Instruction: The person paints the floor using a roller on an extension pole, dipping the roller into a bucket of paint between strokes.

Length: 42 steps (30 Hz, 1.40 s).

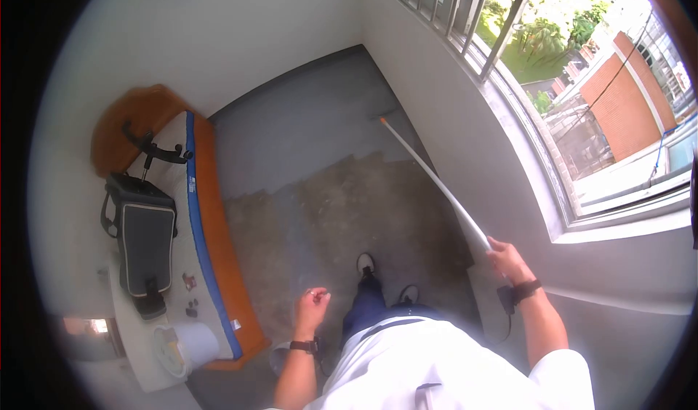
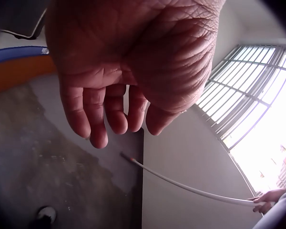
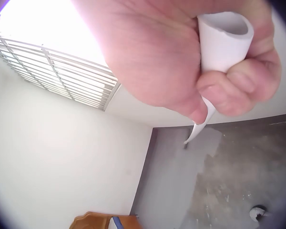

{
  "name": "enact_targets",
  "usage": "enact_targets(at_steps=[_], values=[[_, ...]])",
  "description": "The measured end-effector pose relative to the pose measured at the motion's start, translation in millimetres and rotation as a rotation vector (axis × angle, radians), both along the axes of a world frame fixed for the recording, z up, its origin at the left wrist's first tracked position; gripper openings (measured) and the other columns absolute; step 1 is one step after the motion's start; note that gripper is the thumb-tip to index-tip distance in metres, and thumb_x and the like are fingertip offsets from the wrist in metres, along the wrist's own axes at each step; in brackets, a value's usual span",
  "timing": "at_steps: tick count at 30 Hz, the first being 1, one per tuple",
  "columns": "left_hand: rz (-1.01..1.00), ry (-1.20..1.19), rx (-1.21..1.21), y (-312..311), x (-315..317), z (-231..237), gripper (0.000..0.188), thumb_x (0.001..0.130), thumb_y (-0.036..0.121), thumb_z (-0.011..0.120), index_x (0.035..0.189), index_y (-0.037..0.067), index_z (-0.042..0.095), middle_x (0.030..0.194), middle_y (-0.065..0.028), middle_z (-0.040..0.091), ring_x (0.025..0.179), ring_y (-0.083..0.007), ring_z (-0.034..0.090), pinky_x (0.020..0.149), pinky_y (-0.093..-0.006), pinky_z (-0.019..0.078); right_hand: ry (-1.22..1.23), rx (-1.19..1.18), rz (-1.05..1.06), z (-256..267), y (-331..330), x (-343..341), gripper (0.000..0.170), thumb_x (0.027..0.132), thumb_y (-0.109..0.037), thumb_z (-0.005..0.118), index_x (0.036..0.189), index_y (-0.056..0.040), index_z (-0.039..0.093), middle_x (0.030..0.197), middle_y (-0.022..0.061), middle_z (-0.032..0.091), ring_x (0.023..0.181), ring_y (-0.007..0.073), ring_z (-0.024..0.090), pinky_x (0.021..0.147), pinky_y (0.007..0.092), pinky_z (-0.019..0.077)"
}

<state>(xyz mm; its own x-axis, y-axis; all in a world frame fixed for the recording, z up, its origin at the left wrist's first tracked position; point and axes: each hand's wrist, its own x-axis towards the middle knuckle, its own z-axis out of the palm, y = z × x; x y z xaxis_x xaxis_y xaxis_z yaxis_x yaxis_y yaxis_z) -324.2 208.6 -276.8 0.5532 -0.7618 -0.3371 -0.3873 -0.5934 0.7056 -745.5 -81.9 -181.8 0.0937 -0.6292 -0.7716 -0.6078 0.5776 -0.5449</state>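
Right grip (image 1: 511, 262) clenched round white pole (image 1: 445, 190); right wrist view alone shows hollow near end (image 3: 224, 50). Head view: pole slants along right wall (image 1: 480, 155), orange-tipped far end over gray floor (image 1: 305, 126). Left grip (image 1: 311, 312) released, fingers loosely bent. Floor runs between wall and bed (image 1: 224, 283); tipped chair (image 1: 147, 246) lies on bed, bucket (image 1: 198, 343) at near end.

white short-sleeved shirt (image 1: 451, 363) | navy trousers (image 1: 367, 304) | 2 dark wristbands (image 1: 526, 291), black cable (image 1: 507, 328) | 2 pale-toed shoes (image 1: 365, 264)
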Motion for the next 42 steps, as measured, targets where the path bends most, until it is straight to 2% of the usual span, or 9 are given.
enact_targets(at_steps=[2,8,15,19,21,25,30,32,42], values=[[-0.031,0.014,-0.027,-0.5,-14.6,1.0,0.023,0.084,0.018,0.072,0.1,0.001,0.07,0.091,-0.0111,0.068,0.081,-0.0217,0.066,0.075,-0.0322,0.0531,-0.064,0.034,-0.057,1.7,26.4,-20.3,0.056,0.096,-0.01,0.054,0.149,-0.0066,0.038,0.066,-0.0016,0.047,0.049,0.0099,0.043,0.044,0.0291,0.0396],[-0.097,-0.019,-0.058,-0.6,-43.5,2.0,0.023,0.085,0.018,0.071,0.1,0.002,0.07,0.091,-0.0116,0.068,0.079,-0.0229,0.066,0.074,-0.0331,0.0532,-0.027,0.049,-0.054,30.3,91.1,-61.8,0.055,0.096,-0.009,0.054,0.149,-0.0075,0.039,0.066,-0.0016,0.046,0.05,0.009,0.043,0.043,0.0287,0.0382],[-0.099,-0.013,-0.054,0.9,-57.8,-6.1,0.022,0.085,0.019,0.071,0.1,0.002,0.07,0.091,-0.0117,0.068,0.081,-0.0232,0.067,0.074,-0.0337,0.0535,0.067,0.065,-0.064,41.8,124.1,-75.8,0.054,0.095,-0.009,0.057,0.147,-0.0118,0.044,0.071,-0.0005,0.048,0.049,0.0072,0.041,0.042,0.027,0.0364],[-0.085,-0.003,-0.061,2.0,-55.5,-7.8,0.023,0.085,0.018,0.071,0.1,0.001,0.07,0.093,-0.0119,0.068,0.082,-0.0232,0.067,0.076,-0.0334,0.0537,0.045,0.038,-0.021,38.9,102.1,-61.0,0.054,0.095,-0.009,0.057,0.148,-0.0112,0.043,0.069,-0.0008,0.048,0.049,0.0071,0.041,0.042,0.0264,0.0361],[-0.086,-0.011,-0.052,3.9,-51.4,-7.6,0.023,0.085,0.018,0.07,0.1,0.001,0.07,0.094,-0.0119,0.068,0.083,-0.0231,0.067,0.076,-0.0332,0.0538,-0.036,0.031,-0.068,32.6,84.9,-51.1,0.055,0.095,-0.009,0.055,0.148,-0.0089,0.041,0.067,-0.0011,0.047,0.048,0.0077,0.042,0.042,0.0265,0.0364],[-0.041,0.008,-0.053,9.1,-39.1,-10.1,0.022,0.085,0.018,0.07,0.1,0.001,0.07,0.094,-0.0117,0.068,0.083,-0.0229,0.067,0.076,-0.0327,0.0536,-0.031,-0.021,0.007,24.7,44.0,-24.9,0.055,0.095,-0.008,0.054,0.148,-0.0047,0.039,0.066,-0.0006,0.047,0.048,0.0092,0.043,0.042,0.0276,0.0373],[0.008,0.029,-0.048,16.5,-22.3,-11.2,0.022,0.085,0.017,0.071,0.1,0.001,0.07,0.094,-0.0113,0.068,0.083,-0.0229,0.067,0.076,-0.0325,0.0536,-0.038,-0.035,0.043,15.0,-2.2,13.1,0.055,0.096,-0.009,0.053,0.149,-0.0046,0.038,0.065,-0.0006,0.048,0.049,0.0103,0.046,0.044,0.0289,0.0402],[0.024,0.036,-0.042,17.9,-16.8,-9.9,0.022,0.085,0.017,0.071,0.1,0.001,0.069,0.093,-0.0112,0.068,0.083,-0.0228,0.067,0.076,-0.0324,0.0536,0.012,-0.06,0.068,10.2,-18.4,27.2,0.052,0.096,-0.01,0.056,0.146,-0.0032,0.042,0.07,0.001,0.053,0.052,0.0111,0.05,0.045,0.0282,0.0416],[0.027,0.012,-0.03,17.0,10.1,-8.4,0.022,0.085,0.018,0.071,0.1,0.001,0.069,0.091,-0.0115,0.067,0.081,-0.0228,0.066,0.074,-0.0331,0.053,0.019,-0.098,0.11,-15.4,-85.0,77.7,0.051,0.096,-0.012,0.056,0.146,-0.0089,0.044,0.071,0.0016,0.052,0.055,0.0114,0.049,0.049,0.03,0.0414]])
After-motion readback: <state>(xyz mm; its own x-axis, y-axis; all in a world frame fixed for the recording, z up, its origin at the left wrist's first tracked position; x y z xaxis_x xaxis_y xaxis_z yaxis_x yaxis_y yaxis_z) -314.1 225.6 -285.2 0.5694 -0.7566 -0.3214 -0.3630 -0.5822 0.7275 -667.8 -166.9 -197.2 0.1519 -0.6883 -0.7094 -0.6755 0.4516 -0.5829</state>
